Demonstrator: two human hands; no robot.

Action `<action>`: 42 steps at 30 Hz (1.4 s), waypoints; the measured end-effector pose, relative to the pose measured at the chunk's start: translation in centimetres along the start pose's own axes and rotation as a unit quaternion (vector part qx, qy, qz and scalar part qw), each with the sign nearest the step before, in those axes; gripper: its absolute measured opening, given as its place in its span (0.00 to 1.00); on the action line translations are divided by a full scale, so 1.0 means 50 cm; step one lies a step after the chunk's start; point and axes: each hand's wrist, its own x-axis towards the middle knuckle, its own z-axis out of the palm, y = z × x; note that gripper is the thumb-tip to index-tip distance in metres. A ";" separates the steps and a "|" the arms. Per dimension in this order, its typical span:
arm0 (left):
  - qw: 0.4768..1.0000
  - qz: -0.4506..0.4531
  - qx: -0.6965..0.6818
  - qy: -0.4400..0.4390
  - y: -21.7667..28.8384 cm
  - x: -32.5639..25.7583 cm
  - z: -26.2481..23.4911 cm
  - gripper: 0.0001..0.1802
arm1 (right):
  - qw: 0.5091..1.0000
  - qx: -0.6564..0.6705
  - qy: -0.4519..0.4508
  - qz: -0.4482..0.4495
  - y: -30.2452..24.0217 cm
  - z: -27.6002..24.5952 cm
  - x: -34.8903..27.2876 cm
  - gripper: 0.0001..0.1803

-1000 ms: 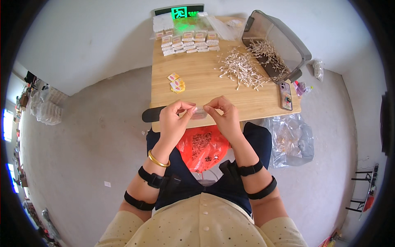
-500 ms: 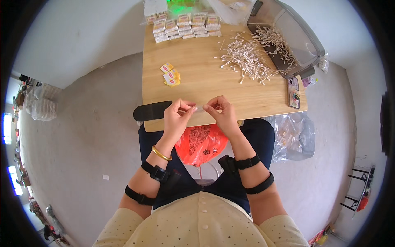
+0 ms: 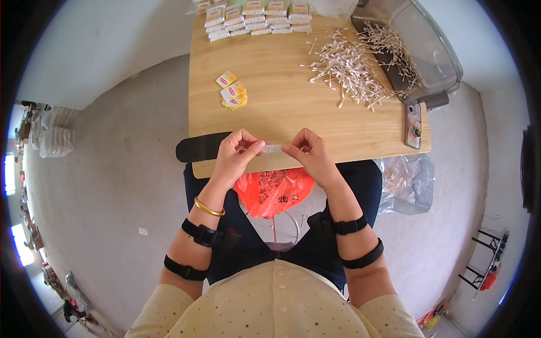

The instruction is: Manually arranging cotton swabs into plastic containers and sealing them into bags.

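Between my hands, above the table's near edge, a small clear plastic bag (image 3: pixel 273 149) is stretched sideways. My left hand (image 3: pixel 235 155) pinches its left end between thumb and fingers. At the right end, my right hand (image 3: pixel 313 156) is closed on it in a similar pinch. The bag looks see-through, and I cannot make out anything inside it. Beyond my left hand lie several yellow-and-white printed cards (image 3: pixel 233 94). A loose heap of cotton swabs (image 3: pixel 350 69) spreads over the table farther to the right.
Stacked packs of cotton swabs (image 3: pixel 253 18) line the table's (image 3: pixel 270 107) far side. A grey clear bin (image 3: pixel 422 45) lies tipped at the far right, swabs spilling out. A phone (image 3: pixel 413 127) rests near the right edge. A red bag (image 3: pixel 276 194) hangs below the front edge.
My hands have moved slightly apart, and the clear bag now shows stretched between them. The whole view has shifted, with the table's far side higher in the picture.
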 end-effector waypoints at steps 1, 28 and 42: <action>1.000 0.008 0.008 0.001 -0.002 0.000 0.000 0.11 | 1.000 0.020 -0.006 0.020 0.000 -0.002 0.000 0.12; 0.953 0.196 0.227 -0.050 0.005 0.012 0.044 0.11 | 0.998 -0.030 -0.048 -0.012 -0.026 -0.029 -0.003 0.16; 0.984 0.030 0.004 -0.177 0.157 -0.183 0.030 0.18 | 0.978 0.166 0.033 -0.118 -0.184 0.015 -0.160 0.09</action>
